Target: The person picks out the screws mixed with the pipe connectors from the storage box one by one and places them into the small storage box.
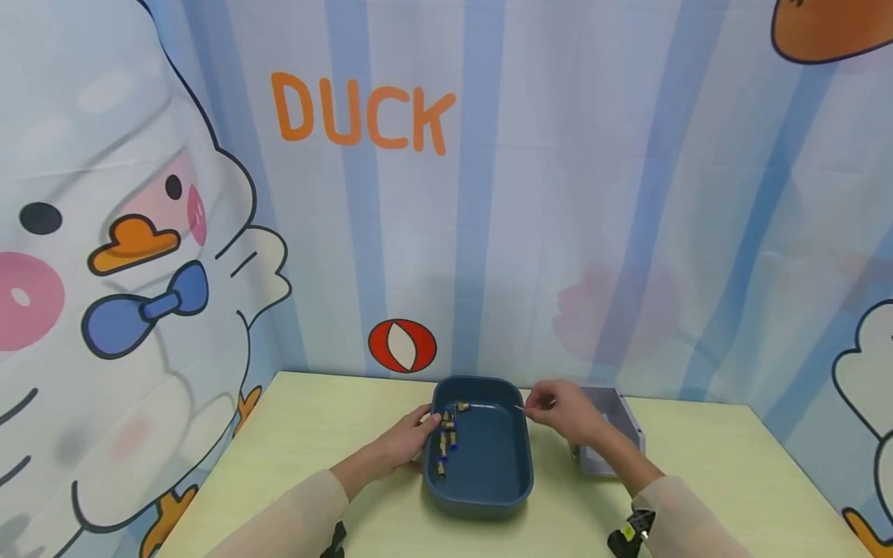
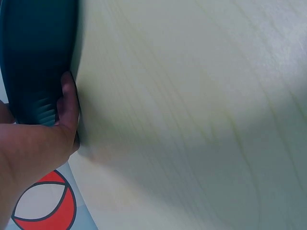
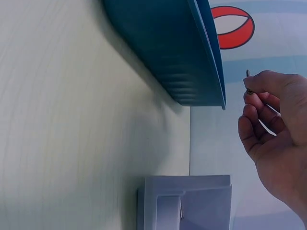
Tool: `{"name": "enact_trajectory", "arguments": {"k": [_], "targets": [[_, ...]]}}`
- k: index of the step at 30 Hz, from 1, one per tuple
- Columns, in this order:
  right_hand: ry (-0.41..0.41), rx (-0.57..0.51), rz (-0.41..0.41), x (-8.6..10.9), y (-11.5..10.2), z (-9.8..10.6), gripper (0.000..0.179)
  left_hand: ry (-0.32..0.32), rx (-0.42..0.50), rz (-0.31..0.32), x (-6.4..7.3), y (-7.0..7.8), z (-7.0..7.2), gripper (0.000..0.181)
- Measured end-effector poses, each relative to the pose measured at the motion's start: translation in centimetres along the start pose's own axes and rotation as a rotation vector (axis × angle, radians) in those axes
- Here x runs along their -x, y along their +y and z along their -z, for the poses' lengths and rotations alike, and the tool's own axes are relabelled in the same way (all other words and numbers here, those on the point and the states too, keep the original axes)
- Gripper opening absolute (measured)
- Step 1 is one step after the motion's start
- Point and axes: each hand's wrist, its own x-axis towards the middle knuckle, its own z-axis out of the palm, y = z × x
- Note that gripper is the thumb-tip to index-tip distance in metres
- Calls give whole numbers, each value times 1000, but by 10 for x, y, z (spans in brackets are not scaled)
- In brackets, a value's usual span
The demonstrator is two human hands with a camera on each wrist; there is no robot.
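A dark blue plastic bin (image 1: 481, 500) stands on the table, with several small brass fittings with blue collars (image 1: 443, 445) lying along its left side. My left hand (image 1: 403, 440) grips the bin's left wall, thumb over the rim and fingers outside, as the left wrist view (image 2: 68, 103) also shows. Above the bin's right rim, my right hand (image 1: 567, 411) pinches a small screw (image 3: 248, 82) between thumb and index finger. The other fingers are loosely curled. The screw is apart from the bin.
A grey open-front bin (image 1: 631, 422) stands right of the blue one, behind my right forearm; a thin screw-like piece (image 3: 181, 211) shows inside. The pale wood-grain table (image 1: 335, 403) ends at a curtain (image 1: 516, 232) printed with ducks.
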Motion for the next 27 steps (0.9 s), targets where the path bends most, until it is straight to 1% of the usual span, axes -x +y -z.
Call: {"name": "enact_trajectory", "arguments": {"k": [5, 11, 18, 27], "targets": [[1, -19, -1, 3, 3, 6, 5, -3, -1, -5, 0, -1, 0, 60], [15, -6, -46, 7, 7, 12, 5, -4, -2, -2, 0, -1, 0, 60], [22, -15, -57, 11, 10, 20, 5, 0, -4, -1, 0, -1, 0, 61], [44, -22, -136, 18, 12, 30, 5, -4, 0, -3, -1, -1, 0, 60]]}}
